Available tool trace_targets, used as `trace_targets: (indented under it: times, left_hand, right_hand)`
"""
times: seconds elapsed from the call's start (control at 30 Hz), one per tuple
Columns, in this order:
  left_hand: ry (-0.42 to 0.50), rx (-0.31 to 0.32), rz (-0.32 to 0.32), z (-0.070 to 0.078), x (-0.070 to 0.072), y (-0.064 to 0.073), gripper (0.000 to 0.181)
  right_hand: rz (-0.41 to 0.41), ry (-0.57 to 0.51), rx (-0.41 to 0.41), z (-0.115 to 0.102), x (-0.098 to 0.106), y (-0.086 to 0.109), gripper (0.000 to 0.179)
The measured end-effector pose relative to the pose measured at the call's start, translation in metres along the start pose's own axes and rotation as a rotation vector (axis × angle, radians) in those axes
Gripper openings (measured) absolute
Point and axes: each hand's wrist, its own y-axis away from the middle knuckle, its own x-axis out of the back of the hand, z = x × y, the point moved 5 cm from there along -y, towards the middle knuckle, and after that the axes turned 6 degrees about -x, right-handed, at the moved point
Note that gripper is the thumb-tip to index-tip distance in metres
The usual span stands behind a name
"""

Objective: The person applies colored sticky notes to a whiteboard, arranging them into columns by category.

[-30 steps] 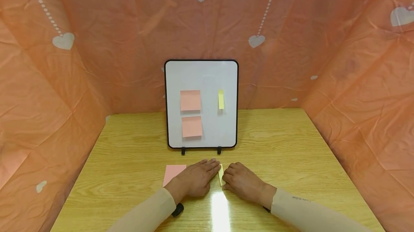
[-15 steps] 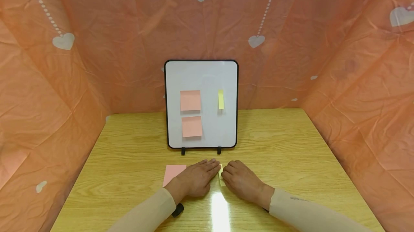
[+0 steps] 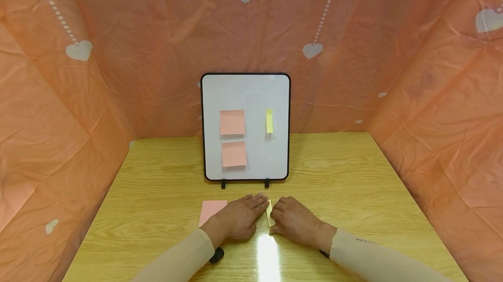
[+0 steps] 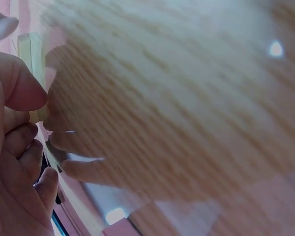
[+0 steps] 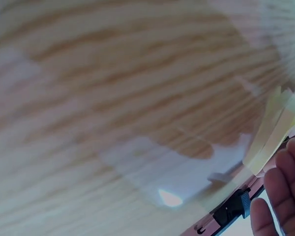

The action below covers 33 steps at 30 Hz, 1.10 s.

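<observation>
A narrow yellow sticky note pad (image 3: 270, 213) lies on the table between my two hands. My left hand (image 3: 238, 217) rests on the table with straight fingers, fingertips right at the pad's left edge. On the other side my right hand (image 3: 294, 220) pinches at the pad's near right part, fingers curled and covering some of it. In the right wrist view thin leaves splay apart at one end of the yellow pad (image 5: 271, 135). A pink sticky note pad (image 3: 212, 210) lies partly hidden behind my left wrist.
A white board (image 3: 245, 90) with black frame and feet stands upright behind the hands. It bears two pink notes (image 3: 232, 122) and one narrow yellow note (image 3: 269, 120). The wooden table (image 3: 338, 173) is enclosed by orange sheeting (image 3: 177, 20) with white hearts.
My right hand shifts slightly left over the yellow pad, then back right, baring more of the pad. My left hand stays in place.
</observation>
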Motion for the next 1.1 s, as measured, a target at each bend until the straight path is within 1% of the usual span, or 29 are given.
trace_targets:
  times: [0.13, 0.3, 0.4, 0.57, 0.77, 0.87, 0.97, 1.0, 1.03, 1.1]
  left_hand:
    - [-0.007, -0.002, 0.0, 0.0001, -0.0005, -0.0001, 0.065]
    - [-0.012, -0.001, -0.001, 0.0001, -0.0004, 0.0, 0.065]
    - [-0.013, -0.001, -0.002, 0.0003, -0.0003, 0.0, 0.065]
    - [-0.007, -0.002, -0.007, 0.0005, -0.0002, -0.0001, 0.065]
    - [0.009, -0.011, 0.001, 0.001, -0.0002, -0.0002, 0.064]
    - [0.008, -0.009, 0.0, 0.0009, -0.0004, -0.0003, 0.063]
    - [0.006, -0.007, 0.0, 0.0008, -0.0008, -0.0004, 0.064]
    - [0.005, -0.005, -0.002, 0.0007, -0.0011, -0.0004, 0.064]
    - [0.004, -0.005, -0.003, 0.0006, -0.0015, -0.0005, 0.064]
    - [0.008, -0.004, -0.003, 0.0005, -0.0019, -0.0003, 0.065]
  right_hand:
    - [0.008, 0.004, -0.003, 0.0002, 0.0003, -0.0002, 0.025]
    - [-0.005, -0.009, -0.006, -0.0004, -0.0005, -0.0003, 0.017]
    - [0.024, 0.019, -0.001, -0.0006, 0.0008, 0.0, 0.014]
    - [0.104, 0.103, 0.022, -0.002, 0.0034, 0.0009, 0.019]
    - [0.151, 0.161, 0.067, -0.0054, 0.0013, 0.0026, 0.023]
    - [0.171, 0.191, 0.086, -0.007, 0.0005, 0.0024, 0.021]
    - [0.187, 0.191, 0.097, -0.0075, 0.0001, 0.0013, 0.012]
    - [0.19, 0.186, 0.1, -0.0076, 0.0001, 0.0007, 0.011]
    - [0.193, 0.181, 0.104, -0.0078, 0.0002, 0.0002, 0.015]
    - [0.199, 0.177, 0.113, -0.0084, 0.0006, -0.0004, 0.029]
